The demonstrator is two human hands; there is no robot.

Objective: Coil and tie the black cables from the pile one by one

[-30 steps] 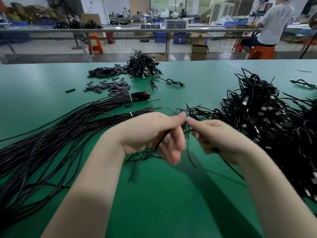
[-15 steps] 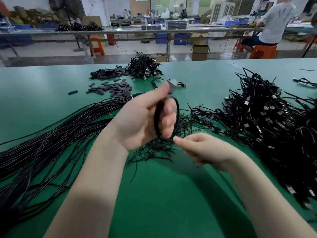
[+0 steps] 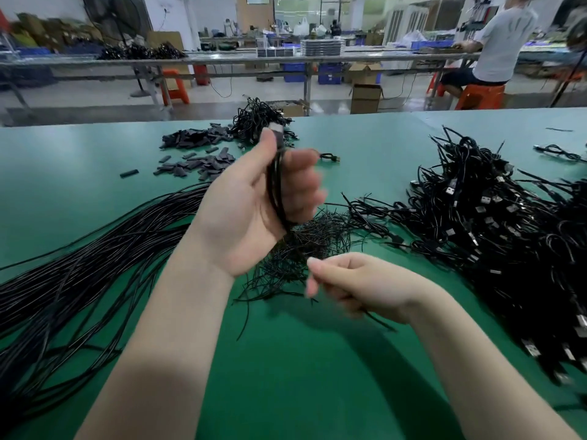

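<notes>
Two hands up over green tabletop (image 3: 317, 376), one coil between tying steps.

Left hand (image 3: 251, 211) higher and more upright than half a second ago, thumb and curled fingers clamped round coil (image 3: 277, 192); was a round open loop then, now squeezed flat into a narrow upright bundle, silver plug poking out above the thumb tip. Right hand (image 3: 359, 284) lower and nearer, blurred, fingers curled on a thin black tie (image 3: 379, 322) trailing out behind the palm; apart from the coil, no longer close under it. Ties heap (image 3: 305, 246) on the tabletop between and beyond both hands. Straight cables (image 3: 79, 271) fanned out at left, tangled pile (image 3: 495, 223) with plugs at right, neither shifted.
</notes>
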